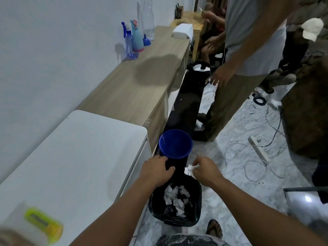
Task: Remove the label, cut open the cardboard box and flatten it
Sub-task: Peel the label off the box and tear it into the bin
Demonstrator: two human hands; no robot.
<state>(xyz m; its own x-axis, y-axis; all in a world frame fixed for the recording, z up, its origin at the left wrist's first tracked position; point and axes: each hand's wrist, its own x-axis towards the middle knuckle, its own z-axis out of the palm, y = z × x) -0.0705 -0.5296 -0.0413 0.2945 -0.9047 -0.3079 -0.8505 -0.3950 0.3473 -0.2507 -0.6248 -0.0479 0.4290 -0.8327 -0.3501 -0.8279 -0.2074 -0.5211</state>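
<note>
Over black bin [195,210], right hand [205,170] pinching crumpled label [188,170] — no legible writing

a white table [71,157] runs along the left wall, with a yellow-green cutter [44,225] lying blurred at its near corner. past it stands a wooden counter [134,86] holding two spray bottles [134,41], a small blue funnel [146,40], a tall clear bottle [148,18] and a white box [182,31]. on the floor beside the table sit a blue bucket [175,143] and, nearer, a black bin [175,201] holding crumpled white paper. a second bin [199,68] stands farther back. cables [248,157] and a white power strip [259,148] lie on the marble floor [230,201]. a standing person [248,50] is at the right.
</note>
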